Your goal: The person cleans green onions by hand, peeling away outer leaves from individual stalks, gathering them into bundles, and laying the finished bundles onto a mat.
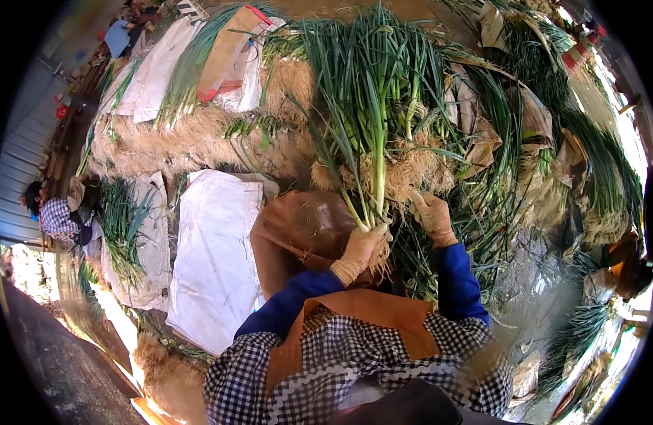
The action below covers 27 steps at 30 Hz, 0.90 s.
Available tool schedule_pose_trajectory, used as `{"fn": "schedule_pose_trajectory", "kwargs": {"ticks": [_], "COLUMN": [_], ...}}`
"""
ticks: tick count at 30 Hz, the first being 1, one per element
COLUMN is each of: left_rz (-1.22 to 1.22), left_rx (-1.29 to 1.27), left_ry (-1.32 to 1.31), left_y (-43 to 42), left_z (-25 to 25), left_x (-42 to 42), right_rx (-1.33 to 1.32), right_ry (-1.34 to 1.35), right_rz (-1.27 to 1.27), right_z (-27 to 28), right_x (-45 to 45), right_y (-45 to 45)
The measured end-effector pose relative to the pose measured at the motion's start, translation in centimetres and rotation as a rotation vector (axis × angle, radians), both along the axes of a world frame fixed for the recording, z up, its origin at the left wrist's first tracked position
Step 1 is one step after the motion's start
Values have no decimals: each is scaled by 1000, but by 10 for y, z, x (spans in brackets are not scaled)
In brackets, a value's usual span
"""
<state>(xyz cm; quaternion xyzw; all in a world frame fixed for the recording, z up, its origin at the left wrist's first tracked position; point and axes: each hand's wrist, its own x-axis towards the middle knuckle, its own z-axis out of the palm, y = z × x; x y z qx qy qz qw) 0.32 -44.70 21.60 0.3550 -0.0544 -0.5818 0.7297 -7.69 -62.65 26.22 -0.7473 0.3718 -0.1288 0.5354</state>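
Observation:
My left hand (pixel 360 253), in a tan glove, is closed round the root end of a few green onions (pixel 378 166). Their white stalks rise from the fist and their roots hang below it. Just right of them is my right hand (pixel 432 216), also gloved, with its fingers bent towards the stalks; whether it pinches anything is too small to tell. A large pile of green onions (pixel 411 78) lies beyond both hands, leaves pointing away and tangled roots (pixel 411 166) towards me. A brown apron (pixel 308 219) covers my knee.
White sacks (pixel 216 255) lie at the left. Behind them stretches a long row of bundled onions with pale roots (pixel 184 145). More onions (pixel 496 184) and brown wrappings (pixel 482 145) are heaped at the right. A person in a checked top (pixel 57 216) is at the far left.

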Motion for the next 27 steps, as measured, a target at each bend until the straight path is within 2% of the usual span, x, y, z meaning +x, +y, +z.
{"fn": "schedule_pose_trajectory", "kwargs": {"ticks": [2, 3, 4, 5, 6, 7, 8, 9, 10, 12, 13, 14, 16, 18, 20, 22, 23, 24, 25, 26, 27], "left_rz": [102, 38, 33, 79, 129, 42, 54, 35, 11, -13, -14, -15, -20, 130, 228, 272, 273, 270, 258, 242, 224], "left_rx": [191, 248, 244, 172, 96, 61, 56, 19, -13, -24, -4, 17, 44, 42, -33, -165, -46, -47, -58, -68, -49], "left_ry": [-452, -329, -337, -185, -33, 128, 127, 154, 184, 198, 215, 232, 245, 374, 424, 473, 335, 340, 158, -20, -74], "left_y": [-12, -12, -12, -13, -14, -10, -9, -8, -6, -5, -4, -3, -2, -8, -9, -4, -3, -4, -6, -7, -9], "left_z": [0, 6, 4, 2, 1, 19, 17, 13, 8, 2, 1, 1, -1, -6, -4, -10, -7, -8, -10, -11, -10], "left_x": [-12, -13, -14, -13, -11, -7, -7, -9, -12, -13, -12, -12, -12, -7, 4, 19, 20, 19, 16, 9, 3], "right_rx": [-398, -345, -293, 93, 476, 514, 555, 549, 615, 815, 819, 676, 557, 579, 409, 404, 369, 329, -310, -462, -622], "right_ry": [-168, -217, -270, -86, -299, -417, -527, -463, -628, -659, -659, -670, -768, -584, -324, -254, -134, -20, 332, 392, 458], "right_rz": [86, 142, 201, 265, 214, 108, 1, 12, -22, -78, -87, -141, -293, -180, -174, -248, -232, -219, -41, 4, 40], "right_z": [17, 7, 4, 15, 5, 3, -2, -25, -4, -17, -19, -20, -20, -43, -27, -11, -19, -30, -50, -46, -40], "right_x": [23, 35, 49, 54, 61, 67, 72, 75, 78, 78, 75, 71, 69, 37, -6, -61, -91, -118, -139, -127, -115], "right_y": [13, 10, 6, -2, 0, 11, 21, 19, 38, 42, 44, 48, 60, 55, 67, 49, 23, -4, -24, -26, -27]}}
